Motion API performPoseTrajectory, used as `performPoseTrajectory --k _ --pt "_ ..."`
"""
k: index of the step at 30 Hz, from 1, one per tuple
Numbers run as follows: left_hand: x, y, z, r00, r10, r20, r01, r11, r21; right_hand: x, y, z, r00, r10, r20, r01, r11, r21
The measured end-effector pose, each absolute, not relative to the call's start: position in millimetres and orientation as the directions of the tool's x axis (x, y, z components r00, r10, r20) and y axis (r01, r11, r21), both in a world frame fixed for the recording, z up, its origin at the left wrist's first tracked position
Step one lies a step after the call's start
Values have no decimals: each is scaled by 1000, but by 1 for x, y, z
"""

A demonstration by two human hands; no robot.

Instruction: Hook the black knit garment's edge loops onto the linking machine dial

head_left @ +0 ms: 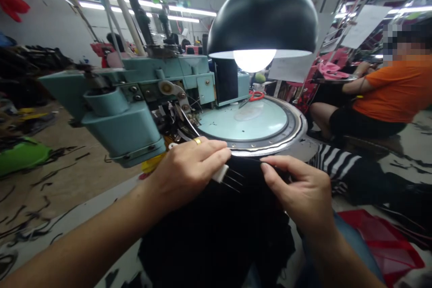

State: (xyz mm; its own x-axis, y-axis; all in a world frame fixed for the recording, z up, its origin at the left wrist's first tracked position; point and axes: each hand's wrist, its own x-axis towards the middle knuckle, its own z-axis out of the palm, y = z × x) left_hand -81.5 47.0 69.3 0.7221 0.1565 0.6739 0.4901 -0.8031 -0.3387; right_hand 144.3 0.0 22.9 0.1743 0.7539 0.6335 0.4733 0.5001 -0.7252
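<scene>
Black fabric [216, 234] hangs from the front edge of a round toothed machine dial [256, 153]. My left hand [192, 162], with a ring on it, lies at the dial's rim. Its fingers are closed around a small white tool [220, 173] with several thin metal prongs pointing right. Thumb and forefinger of my right hand [297, 184] pinch the fabric's upper edge just below the teeth, right of the prongs. Much of the tool is hidden under my left hand.
A black lamp [263, 22] shines above the dial. Red-handled scissors [255, 96] rest on the dial plate. The green machine head [124, 130] stands at left. A person in an orange shirt [398, 92] sits at right. A red basket [384, 247] is at lower right.
</scene>
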Motion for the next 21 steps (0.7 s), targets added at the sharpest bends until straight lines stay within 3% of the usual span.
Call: performPoseTrajectory --k 5,12,17,21 --pt "-81 47 71 737 123 665 463 -809 -363 147 -1 24 184 760 623 477 485 -733" --pt "-78 51 69 720 145 678 451 -841 -299 146 -1 26 138 790 597 437 493 -752" --pt "-76 52 67 679 198 707 442 -880 -177 144 2 25 74 766 639 384 569 -727" --pt "-78 51 67 704 125 699 448 -842 -301 145 4 24 144 743 653 394 563 -727"
